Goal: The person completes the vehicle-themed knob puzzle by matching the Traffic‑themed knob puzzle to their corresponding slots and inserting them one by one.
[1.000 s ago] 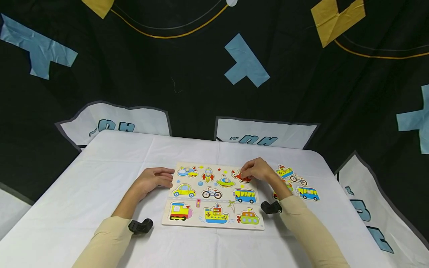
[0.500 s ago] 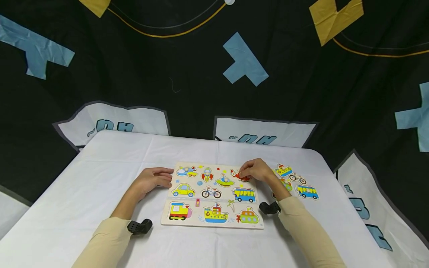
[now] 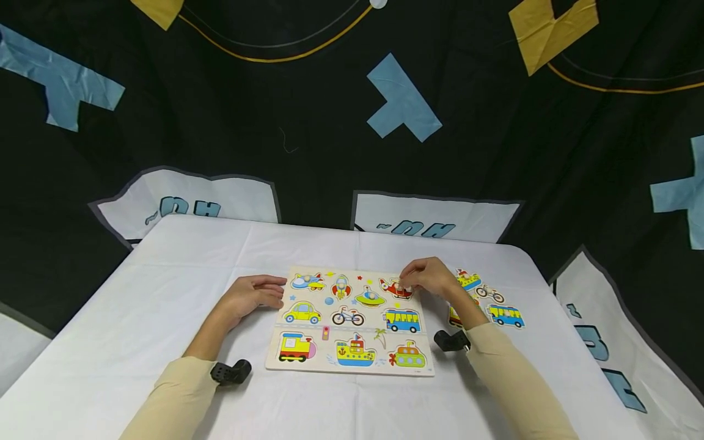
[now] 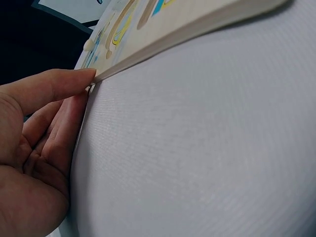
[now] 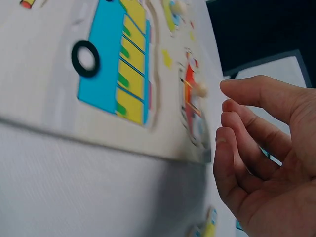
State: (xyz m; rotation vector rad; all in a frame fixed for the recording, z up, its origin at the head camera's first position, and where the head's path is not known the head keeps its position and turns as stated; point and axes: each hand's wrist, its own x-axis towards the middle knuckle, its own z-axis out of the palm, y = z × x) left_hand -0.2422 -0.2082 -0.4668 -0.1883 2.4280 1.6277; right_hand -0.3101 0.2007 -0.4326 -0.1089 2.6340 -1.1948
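Observation:
A wooden knob puzzle board (image 3: 326,360) with vehicle pictures lies flat on the white-covered table. My left hand (image 3: 247,298) rests at its left edge; in the left wrist view the thumb (image 4: 74,81) touches the board's rim, with the other fingers below it. At the top right of the board sits a red helicopter piece (image 3: 393,289) in its recess, its round wooden knob (image 5: 199,90) sticking up. My right hand (image 3: 433,278) hovers just right of that knob. Its fingers are loosely bent, apart from the knob, holding nothing.
Right of the board lie loose puzzle pieces: a ship (image 3: 467,280), a bicycle (image 3: 489,294) and a bus (image 3: 506,316). Others are partly hidden behind the right forearm. Airplane (image 3: 308,281), rocket (image 3: 341,287) and flying saucer (image 3: 370,297) are on the board's upper part.
My right hand has let go of the helicopter's knob and moved slightly up and to the right. The left hand and the board have stayed in place.

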